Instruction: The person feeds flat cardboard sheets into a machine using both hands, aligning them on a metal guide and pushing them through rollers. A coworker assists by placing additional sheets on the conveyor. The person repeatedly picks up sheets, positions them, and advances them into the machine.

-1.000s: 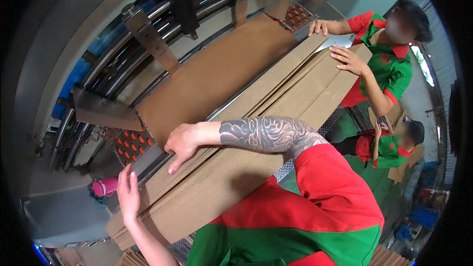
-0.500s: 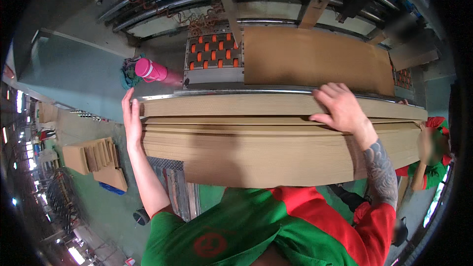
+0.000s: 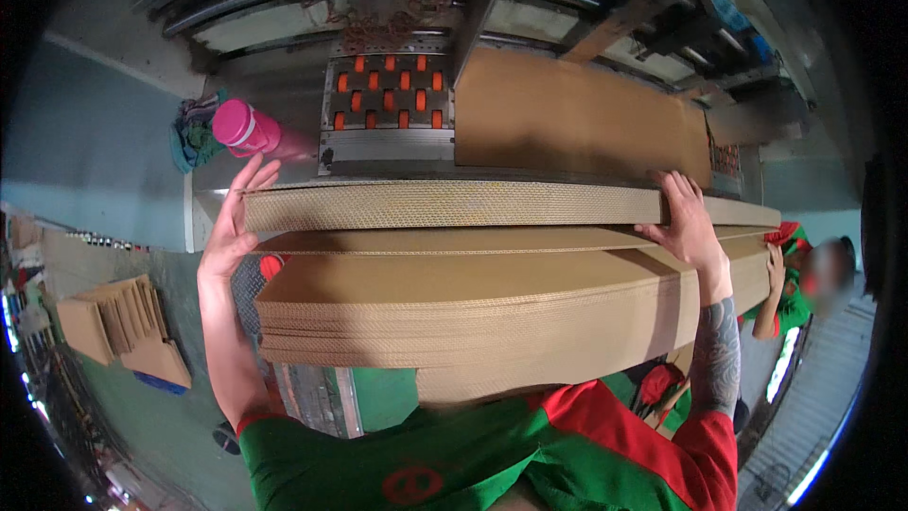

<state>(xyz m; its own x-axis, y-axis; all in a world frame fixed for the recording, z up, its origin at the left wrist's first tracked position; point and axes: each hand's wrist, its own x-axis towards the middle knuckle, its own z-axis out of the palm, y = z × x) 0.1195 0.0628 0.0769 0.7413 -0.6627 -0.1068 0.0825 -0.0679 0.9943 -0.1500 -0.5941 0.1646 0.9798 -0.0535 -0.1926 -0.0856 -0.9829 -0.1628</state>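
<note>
A long stack of corrugated cardboard sheets (image 3: pixel 454 205) lies along the metal edge of a machine. At its left end is my left hand (image 3: pixel 230 222), fingers stretched past the far corner and thumb apart by the near one. My right hand (image 3: pixel 686 222) grips the stack toward its right end, fingers bent over the top and thumb against the near side. Closer to my body, a thicker pile of cardboard (image 3: pixel 473 308) sits lower, with some loose sheets (image 3: pixel 445 240) between it and the upper stack.
Beyond the stack, a flat brown sheet (image 3: pixel 577 118) rests on the machine beside orange rollers (image 3: pixel 389 92). A pink jug (image 3: pixel 248 129) and a cloth (image 3: pixel 197 137) stand at left. Folded cardboard (image 3: pixel 123 326) lies on the floor. A co-worker's hand (image 3: pixel 776 270) touches the pile's right end.
The upper stack has tipped, and the gap between it and the pile below has widened. My left thumb has come into view, and my right hand stays on the stack. The view has shifted.
</note>
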